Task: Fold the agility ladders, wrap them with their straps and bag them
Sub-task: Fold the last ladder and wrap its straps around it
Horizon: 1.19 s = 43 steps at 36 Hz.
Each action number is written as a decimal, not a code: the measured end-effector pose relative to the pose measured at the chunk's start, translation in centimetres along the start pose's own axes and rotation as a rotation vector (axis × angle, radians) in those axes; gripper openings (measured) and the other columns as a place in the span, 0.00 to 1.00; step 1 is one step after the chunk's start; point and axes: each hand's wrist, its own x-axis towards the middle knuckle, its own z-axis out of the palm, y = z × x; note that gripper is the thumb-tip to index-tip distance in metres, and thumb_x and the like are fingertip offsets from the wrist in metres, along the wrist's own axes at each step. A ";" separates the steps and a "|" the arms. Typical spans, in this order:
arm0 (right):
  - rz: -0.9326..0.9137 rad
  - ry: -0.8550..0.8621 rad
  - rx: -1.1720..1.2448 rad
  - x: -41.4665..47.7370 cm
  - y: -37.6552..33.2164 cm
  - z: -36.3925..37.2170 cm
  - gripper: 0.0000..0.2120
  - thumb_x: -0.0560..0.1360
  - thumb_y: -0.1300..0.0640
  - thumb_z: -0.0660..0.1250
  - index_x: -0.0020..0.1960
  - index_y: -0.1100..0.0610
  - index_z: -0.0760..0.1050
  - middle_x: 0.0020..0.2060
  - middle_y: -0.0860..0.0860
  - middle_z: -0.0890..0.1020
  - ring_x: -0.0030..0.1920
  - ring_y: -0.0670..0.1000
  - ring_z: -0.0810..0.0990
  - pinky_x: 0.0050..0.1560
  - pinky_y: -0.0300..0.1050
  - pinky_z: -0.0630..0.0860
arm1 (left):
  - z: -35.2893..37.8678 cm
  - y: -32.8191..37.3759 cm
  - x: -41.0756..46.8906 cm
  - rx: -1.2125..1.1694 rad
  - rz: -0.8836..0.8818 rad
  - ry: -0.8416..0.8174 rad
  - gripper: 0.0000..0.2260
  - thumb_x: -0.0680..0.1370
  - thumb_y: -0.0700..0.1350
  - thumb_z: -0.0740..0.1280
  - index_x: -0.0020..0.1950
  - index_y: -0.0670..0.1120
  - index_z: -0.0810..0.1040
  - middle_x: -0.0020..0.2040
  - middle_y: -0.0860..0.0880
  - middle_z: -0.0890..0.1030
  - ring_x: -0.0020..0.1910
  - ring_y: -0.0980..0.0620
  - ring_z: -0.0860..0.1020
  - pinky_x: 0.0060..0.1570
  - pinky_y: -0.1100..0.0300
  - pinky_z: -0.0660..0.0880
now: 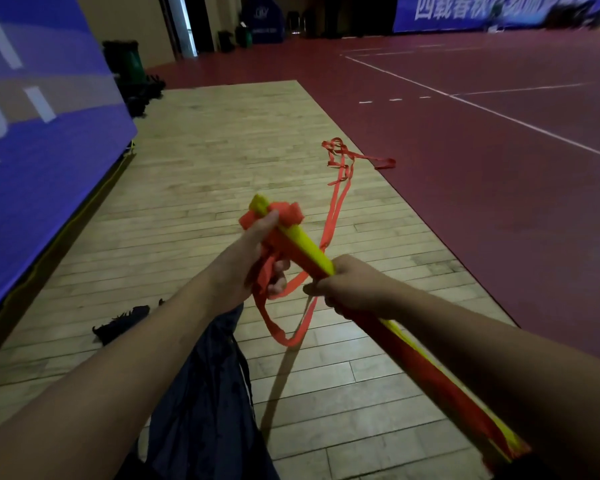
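Wooden floor (222, 161); dark bag (201, 393) hangs beneath hands.

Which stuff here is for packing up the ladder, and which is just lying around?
For the job:
yellow rung bundle
orange strap
dark blue bag
left hand
right hand

Just lying about:
black object on the floor
green bin
blue banner

Both forearms are bare, with no sleeves showing. The left hand (253, 258) and right hand (347, 289) wear no gloves, rings or watch.
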 end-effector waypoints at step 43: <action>-0.115 0.228 -0.274 0.5 -1.6 3.6 0.11 0.82 0.48 0.64 0.50 0.56 0.71 0.36 0.51 0.76 0.34 0.50 0.76 0.33 0.45 0.72 | -0.4 0.6 -0.6 0.070 -0.056 0.203 0.28 0.73 0.67 0.68 0.48 0.41 0.76 0.34 0.45 0.76 0.31 0.48 0.77 0.33 0.58 0.75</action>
